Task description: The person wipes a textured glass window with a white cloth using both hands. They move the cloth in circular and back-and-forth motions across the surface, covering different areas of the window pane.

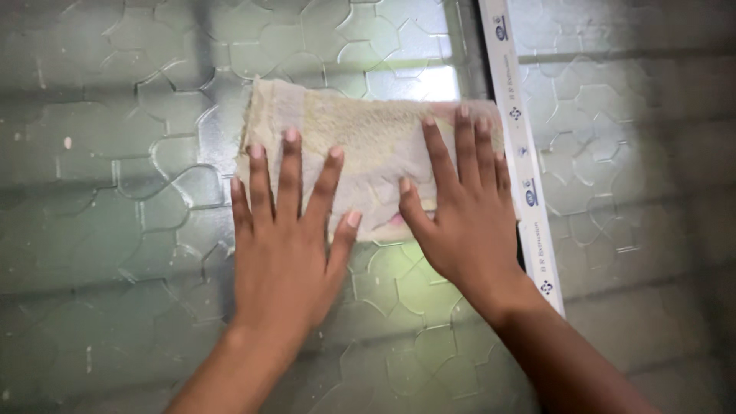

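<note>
A folded beige cloth (368, 134) lies flat against a pane of patterned frosted glass (115, 192). My left hand (285, 238) presses on the cloth's lower left part with fingers spread. My right hand (460, 207) presses on its right part, fingers spread, fingertips near the cloth's top edge. Both palms lie flat; neither hand grips the cloth.
A white frame strip (525, 169) with small printed marks runs slantwise down the right of the cloth, under my right hand's edge. Beyond it is a second pane of the same patterned glass (636, 153). Light shines through near the top (414, 80).
</note>
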